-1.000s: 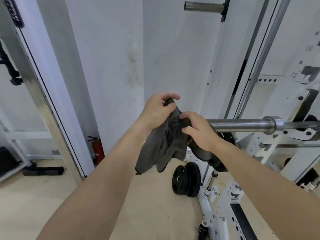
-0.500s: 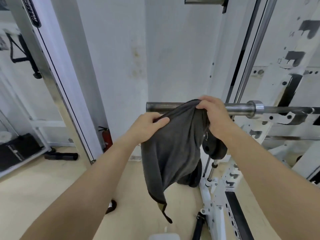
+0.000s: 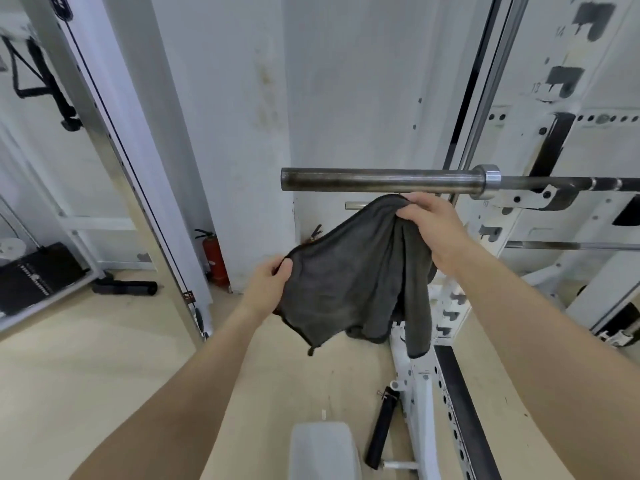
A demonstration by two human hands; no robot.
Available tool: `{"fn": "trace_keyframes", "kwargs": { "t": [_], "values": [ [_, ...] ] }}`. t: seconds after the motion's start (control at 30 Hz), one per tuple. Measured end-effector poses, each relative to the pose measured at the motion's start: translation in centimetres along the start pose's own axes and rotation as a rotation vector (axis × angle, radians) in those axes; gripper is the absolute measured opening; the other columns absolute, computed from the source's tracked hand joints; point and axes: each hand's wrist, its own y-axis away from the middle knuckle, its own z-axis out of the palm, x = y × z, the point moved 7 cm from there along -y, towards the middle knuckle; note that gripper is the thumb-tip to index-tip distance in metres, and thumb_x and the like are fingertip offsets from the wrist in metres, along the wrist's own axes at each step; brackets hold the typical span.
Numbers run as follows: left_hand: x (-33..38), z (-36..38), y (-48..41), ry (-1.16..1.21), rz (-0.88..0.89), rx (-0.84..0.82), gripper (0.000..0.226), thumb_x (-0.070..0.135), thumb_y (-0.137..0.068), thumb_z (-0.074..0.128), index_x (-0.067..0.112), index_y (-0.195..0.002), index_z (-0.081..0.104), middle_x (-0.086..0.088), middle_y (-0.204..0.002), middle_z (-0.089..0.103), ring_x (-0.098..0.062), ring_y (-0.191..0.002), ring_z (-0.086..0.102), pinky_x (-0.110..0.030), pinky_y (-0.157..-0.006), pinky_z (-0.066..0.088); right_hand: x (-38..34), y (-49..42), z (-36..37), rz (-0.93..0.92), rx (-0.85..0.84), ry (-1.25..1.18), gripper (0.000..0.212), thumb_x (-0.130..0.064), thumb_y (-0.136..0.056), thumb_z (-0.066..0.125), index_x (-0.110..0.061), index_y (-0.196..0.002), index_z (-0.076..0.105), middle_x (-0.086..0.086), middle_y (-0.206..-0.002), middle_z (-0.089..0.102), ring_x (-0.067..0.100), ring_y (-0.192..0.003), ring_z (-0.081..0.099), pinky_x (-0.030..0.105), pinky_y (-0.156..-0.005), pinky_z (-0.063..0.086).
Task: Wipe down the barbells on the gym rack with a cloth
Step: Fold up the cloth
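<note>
A steel barbell (image 3: pixel 381 180) lies level on the white rack (image 3: pixel 519 202), its bare sleeve end pointing left. Just below it hangs a dark grey cloth (image 3: pixel 353 278), spread between both hands. My left hand (image 3: pixel 268 285) pinches the cloth's lower left edge. My right hand (image 3: pixel 433 226) grips its upper right corner, a little under the bar and not touching it. The cloth hangs clear of the bar.
A white wall column stands behind the bar with a red fire extinguisher (image 3: pixel 214 258) at its foot. A chrome upright (image 3: pixel 114 161) slants at left. A grey bench end (image 3: pixel 322 448) and a black roller (image 3: pixel 382 427) lie on the floor below.
The cloth, draped over the bar half a second ago, has come down off it. Both hands have lowered and moved apart, spreading it wider; the bar's sleeve is now fully bare.
</note>
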Motion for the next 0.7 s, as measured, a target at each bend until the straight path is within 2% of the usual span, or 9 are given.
{"fn": "trace_keyframes", "kwargs": {
  "t": [0.07, 0.17, 0.2, 0.27, 0.33, 0.43, 0.5, 0.6, 0.7],
  "values": [
    [3.6, 0.5, 0.0, 0.002, 0.053, -0.033, 0.028, 0.046, -0.097, 0.055, 0.025, -0.113, 0.065, 0.01, -0.108, 0.069, -0.01, -0.099, 0.064, -0.032, -0.089, 0.052, 0.3, 1.1, 2.0, -0.024, -0.115, 0.225, 0.016, -0.007, -0.091, 0.064, -0.017, -0.093, 0.076, 0.0, -0.086, 0.073, 0.01, -0.079, 0.068, 0.023, -0.079, 0.054],
    [7.5, 2.9, 0.8, 0.016, 0.13, -0.278, 0.054, 0.05, -0.09, 0.067, 0.042, -0.141, 0.049, 0.02, -0.133, 0.057, 0.0, -0.115, 0.056, -0.023, -0.1, 0.045, 0.9, 2.7, 6.5, -0.042, -0.29, 0.422, 0.011, -0.012, -0.089, 0.069, -0.019, -0.084, 0.076, -0.005, -0.075, 0.069, 0.007, -0.073, 0.063, 0.024, -0.074, 0.051],
    [8.1, 3.2, 1.1, -0.009, 0.168, -0.364, 0.046, 0.043, -0.093, 0.066, 0.038, -0.137, 0.055, 0.018, -0.127, 0.063, 0.001, -0.111, 0.059, -0.021, -0.097, 0.046, 1.1, 3.1, 7.7, -0.052, -0.319, 0.442, 0.014, -0.012, -0.089, 0.07, -0.022, -0.08, 0.074, -0.012, -0.068, 0.065, 0.001, -0.067, 0.059, 0.022, -0.07, 0.046],
    [8.3, 2.3, 1.7, -0.087, 0.21, -0.421, 0.013, 0.031, -0.096, 0.064, 0.03, -0.105, 0.074, 0.013, -0.092, 0.074, 0.001, -0.083, 0.066, -0.023, -0.082, 0.05, 1.4, 3.8, 9.3, -0.058, -0.326, 0.449, 0.019, -0.011, -0.088, 0.072, -0.027, -0.077, 0.072, -0.019, -0.06, 0.061, -0.005, -0.061, 0.054, 0.019, -0.068, 0.042],
    [7.7, 0.8, 1.5, -0.217, 0.262, -0.388, 0.014, 0.031, -0.094, 0.066, 0.024, -0.085, 0.075, 0.008, -0.074, 0.069, -0.007, -0.069, 0.062, -0.031, -0.072, 0.048, 2.3, 5.0, 10.9, -0.021, -0.382, 0.405, 0.015, -0.011, -0.086, 0.074, -0.025, -0.088, 0.073, -0.017, -0.071, 0.067, -0.001, -0.07, 0.062, 0.019, -0.071, 0.048],
    [6.6, -0.7, 1.5, -0.345, 0.326, -0.358, 0.013, 0.036, -0.092, 0.067, 0.031, -0.081, 0.071, 0.009, -0.075, 0.069, -0.008, -0.073, 0.062, -0.029, -0.072, 0.048, 5.7, 7.0, 12.0, 0.133, -0.374, 0.296, 0.025, -0.015, -0.087, 0.075, -0.017, -0.11, 0.065, 0.001, -0.1, 0.073, 0.016, -0.094, 0.07, 0.024, -0.082, 0.055],
    [6.4, -1.8, 1.5, -0.317, 0.328, -0.333, 0.013, 0.035, -0.092, 0.067, 0.03, -0.081, 0.07, 0.008, -0.08, 0.07, -0.003, -0.074, 0.061, -0.023, -0.071, 0.048, 7.7, 8.3, 12.1, 0.237, -0.35, 0.299, 0.025, -0.017, -0.09, 0.073, -0.009, -0.11, 0.06, 0.005, -0.101, 0.073, 0.021, -0.093, 0.071, 0.024, -0.076, 0.056],
    [6.4, -3.7, 2.1, -0.207, 0.281, -0.323, 0.011, 0.033, -0.093, 0.068, 0.031, -0.083, 0.07, 0.014, -0.083, 0.069, 0.009, -0.07, 0.06, -0.005, -0.063, 0.044, 10.8, 11.1, 11.3, 0.329, -0.379, 0.24, 0.023, -0.02, -0.093, 0.07, -0.008, -0.112, 0.069, 0.005, -0.106, 0.076, 0.021, -0.099, 0.072, 0.023, -0.076, 0.055],
    [6.4, -4.1, 2.5, -0.2, 0.253, -0.373, 0.009, 0.033, -0.093, 0.069, 0.032, -0.084, 0.07, 0.018, -0.083, 0.068, 0.016, -0.068, 0.059, 0.0, -0.058, 0.041, 12.8, 12.9, 10.2, 0.358, -0.373, 0.2, 0.026, -0.023, -0.091, 0.073, -0.006, -0.11, 0.071, 0.008, -0.108, 0.076, 0.023, -0.1, 0.072, 0.026, -0.081, 0.054]
  ]
}}
